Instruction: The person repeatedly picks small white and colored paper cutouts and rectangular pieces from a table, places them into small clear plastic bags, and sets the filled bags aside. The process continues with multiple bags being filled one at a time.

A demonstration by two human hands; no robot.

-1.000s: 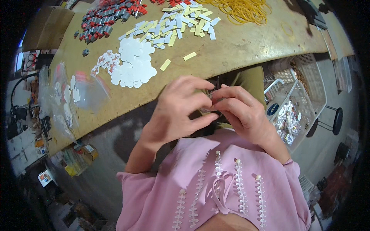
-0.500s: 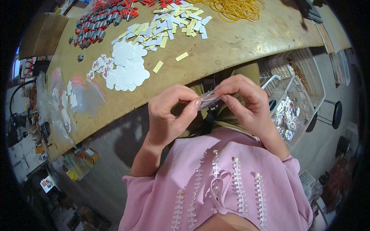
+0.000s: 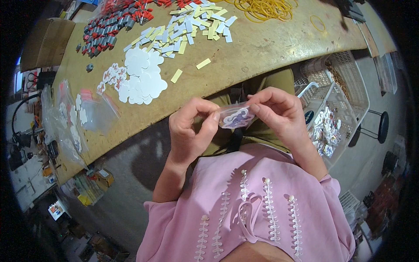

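A small clear plastic bag is stretched between my two hands over my lap. Inside it shows a white-edged cut-out with a purple print. My left hand pinches the bag's left top corner between thumb and forefinger. At the opposite corner my right hand pinches it the same way, its other fingers curled. Beyond my hands, on the table, lie a pile of white cloud-shaped cut-outs and smaller printed cut-outs.
The wooden table curves in front of me. On it lie yellow and pale strips, grey-and-red parts, yellow rubber bands and empty clear bags. A white plastic basket with filled packets stands at my right.
The bag has tipped so its flat face and the purple-printed cut-out show; before, it looked crumpled and edge-on. Both hands still pinch it, slightly shifted.
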